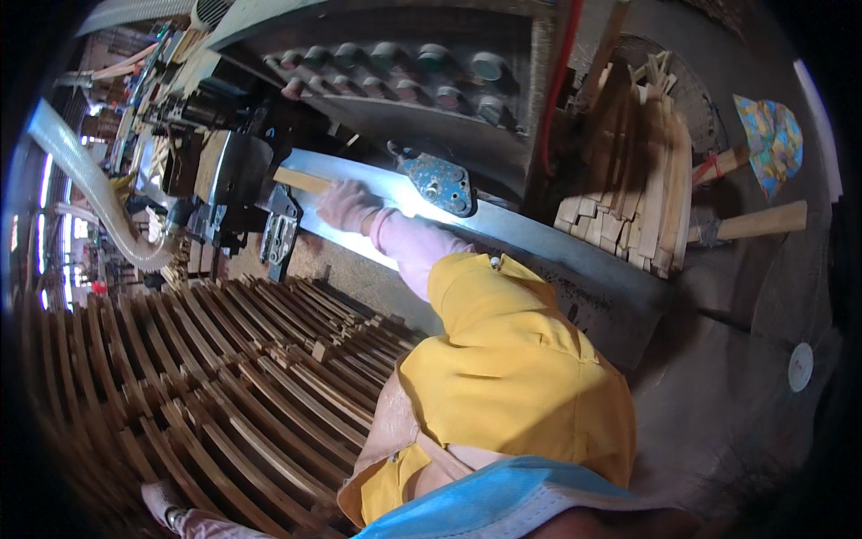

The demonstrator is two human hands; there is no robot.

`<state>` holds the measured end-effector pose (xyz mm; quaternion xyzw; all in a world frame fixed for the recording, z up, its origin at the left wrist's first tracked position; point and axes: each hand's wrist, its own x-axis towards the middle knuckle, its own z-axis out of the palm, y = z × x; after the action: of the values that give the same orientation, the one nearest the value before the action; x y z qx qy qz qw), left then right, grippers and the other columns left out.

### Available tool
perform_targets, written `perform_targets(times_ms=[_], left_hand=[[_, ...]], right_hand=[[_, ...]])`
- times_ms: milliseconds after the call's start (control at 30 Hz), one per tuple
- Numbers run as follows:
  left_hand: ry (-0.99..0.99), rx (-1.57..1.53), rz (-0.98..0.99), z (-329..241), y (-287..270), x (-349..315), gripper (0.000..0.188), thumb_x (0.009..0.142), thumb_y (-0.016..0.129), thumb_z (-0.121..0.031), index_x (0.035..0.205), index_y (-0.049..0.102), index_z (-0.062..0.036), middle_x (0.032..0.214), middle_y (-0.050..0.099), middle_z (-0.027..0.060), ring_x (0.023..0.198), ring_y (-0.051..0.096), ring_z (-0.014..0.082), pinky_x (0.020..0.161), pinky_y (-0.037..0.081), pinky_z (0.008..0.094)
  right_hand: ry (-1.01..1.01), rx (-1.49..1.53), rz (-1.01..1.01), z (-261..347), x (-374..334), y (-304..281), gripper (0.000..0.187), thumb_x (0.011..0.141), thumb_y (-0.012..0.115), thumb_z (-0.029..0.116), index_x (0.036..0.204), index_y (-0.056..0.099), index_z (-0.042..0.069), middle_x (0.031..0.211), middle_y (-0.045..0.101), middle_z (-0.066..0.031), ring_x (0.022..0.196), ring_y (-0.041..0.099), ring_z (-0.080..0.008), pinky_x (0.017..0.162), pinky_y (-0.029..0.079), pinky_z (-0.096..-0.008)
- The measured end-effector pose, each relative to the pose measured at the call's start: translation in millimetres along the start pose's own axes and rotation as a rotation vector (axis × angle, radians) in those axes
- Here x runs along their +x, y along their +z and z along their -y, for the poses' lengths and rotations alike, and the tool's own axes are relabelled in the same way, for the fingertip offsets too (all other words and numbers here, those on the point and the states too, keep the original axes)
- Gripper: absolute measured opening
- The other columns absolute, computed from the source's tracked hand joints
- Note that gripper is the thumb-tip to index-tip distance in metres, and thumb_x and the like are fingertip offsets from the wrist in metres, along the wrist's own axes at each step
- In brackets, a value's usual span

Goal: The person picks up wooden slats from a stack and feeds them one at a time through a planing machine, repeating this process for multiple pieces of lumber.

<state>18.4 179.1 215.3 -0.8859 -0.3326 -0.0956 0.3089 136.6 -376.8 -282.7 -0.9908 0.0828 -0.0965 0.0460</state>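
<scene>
My right hand (348, 206), in a pale glove, stretches out over a long shiny metal machine table. Its fingers are closed over the near end of a light wooden strip (301, 180), which points toward the dark machine head (230, 180) at the left. At the lower left, my left hand (161, 501) rests by the curved wooden slats (260, 422) stacked in crossed layers. Its fingers are mostly hidden, so whether it grips a slat does not show. A blue metal fitting (437, 182) with holes is mounted on the table, just right of my right hand.
Behind the table stands a control panel (395, 72) with rows of round buttons. Curved wooden pieces (642, 171) are piled at the right, near a board with a patterned cloth (769, 144). A clear ribbed hose (99, 184) runs to the machine at the left.
</scene>
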Motion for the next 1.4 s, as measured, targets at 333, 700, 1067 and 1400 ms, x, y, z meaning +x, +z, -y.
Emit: perform_targets(times_ms=[333, 700, 1067, 1400], left_hand=[[0.759, -0.168, -0.276, -230, -115, -215, 0.038, 0.084, 0.074, -0.006, 0.119, 0.062, -0.0124, 0.109, 0.072, 0.0113, 0.102, 0.072, 0.0352, 0.083, 0.060, 0.0472], [1.690, -0.048, -0.463, -389, -10, -321, 0.075, 0.086, 0.073, -0.040, 0.148, 0.042, -0.0106, 0.146, 0.050, 0.0118, 0.138, 0.047, 0.0283, 0.119, 0.035, 0.0470], [1.413, -0.333, -0.229, -346, 9, -237, 0.073, 0.085, 0.078, -0.038, 0.148, 0.051, -0.0120, 0.148, 0.055, 0.0122, 0.139, 0.050, 0.0301, 0.119, 0.037, 0.0457], [1.078, -0.271, -0.340, -272, -37, -146, 0.054, 0.085, 0.074, -0.036, 0.132, 0.056, -0.0158, 0.130, 0.063, 0.0082, 0.124, 0.058, 0.0269, 0.106, 0.046, 0.0421]], right_hand=[[-0.495, 1.019, -0.528, 61, -24, -155, 0.120, 0.076, 0.032, 0.102, 0.162, 0.036, 0.019, 0.141, 0.049, -0.0299, 0.117, 0.052, -0.0364, 0.104, 0.040, -0.0580], [-0.121, 0.680, 0.200, -55, -209, -129, 0.098, 0.082, 0.081, 0.042, 0.163, 0.031, 0.017, 0.118, 0.069, -0.0190, 0.098, 0.070, -0.0358, 0.086, 0.056, -0.0481], [0.265, 0.135, -0.046, -97, -247, -15, 0.046, 0.092, 0.061, 0.019, 0.137, 0.060, 0.017, 0.106, 0.069, -0.0066, 0.103, 0.064, -0.0270, 0.072, 0.056, -0.0461], [-0.226, 0.554, -0.713, -29, 21, 45, 0.042, 0.092, 0.063, 0.020, 0.132, 0.064, 0.006, 0.108, 0.073, -0.0175, 0.103, 0.068, -0.0414, 0.090, 0.055, -0.0515]])
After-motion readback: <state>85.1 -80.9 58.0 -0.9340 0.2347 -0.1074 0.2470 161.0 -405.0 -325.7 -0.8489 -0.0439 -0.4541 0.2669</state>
